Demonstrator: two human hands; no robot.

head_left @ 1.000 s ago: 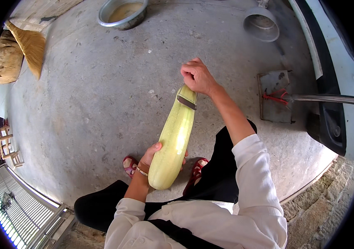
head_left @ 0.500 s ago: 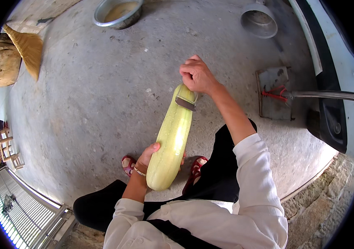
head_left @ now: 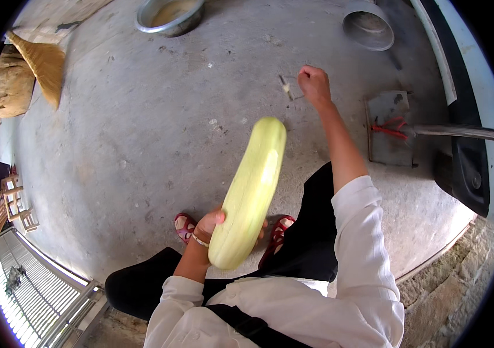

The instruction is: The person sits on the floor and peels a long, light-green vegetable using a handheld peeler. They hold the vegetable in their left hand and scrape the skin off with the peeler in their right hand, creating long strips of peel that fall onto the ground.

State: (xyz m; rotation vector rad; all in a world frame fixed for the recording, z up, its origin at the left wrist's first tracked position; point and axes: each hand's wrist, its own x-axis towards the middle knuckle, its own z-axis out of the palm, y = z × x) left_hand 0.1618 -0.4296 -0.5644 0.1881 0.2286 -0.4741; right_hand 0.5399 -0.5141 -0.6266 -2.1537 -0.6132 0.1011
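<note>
A long, pale yellow-green gourd (head_left: 250, 194) lies slanted in front of me, its far end leaning right. My left hand (head_left: 211, 225) is wrapped round its near part, thumb on the left side and fingertips showing on the right. Beyond the gourd's far end and to its right, my right hand (head_left: 314, 86) is closed on a vegetable peeler (head_left: 286, 87). The peeler's wide blade points left, apart from the gourd, with a pale bit of peel on it. The handle is hidden in my fist.
On the concrete floor (head_left: 137, 133), a metal basin (head_left: 171, 17) of cloudy water stands far ahead, and a metal pot (head_left: 368, 28) lies at far right. A straw broom (head_left: 41, 64) leans on a wood block at left. Right is a metal plate (head_left: 390, 145) with a red-handled tool.
My right hand has lifted the peeler off the gourd's far end and swung it forward and right. The gourd's far end has tilted a little to the right in my left hand.
</note>
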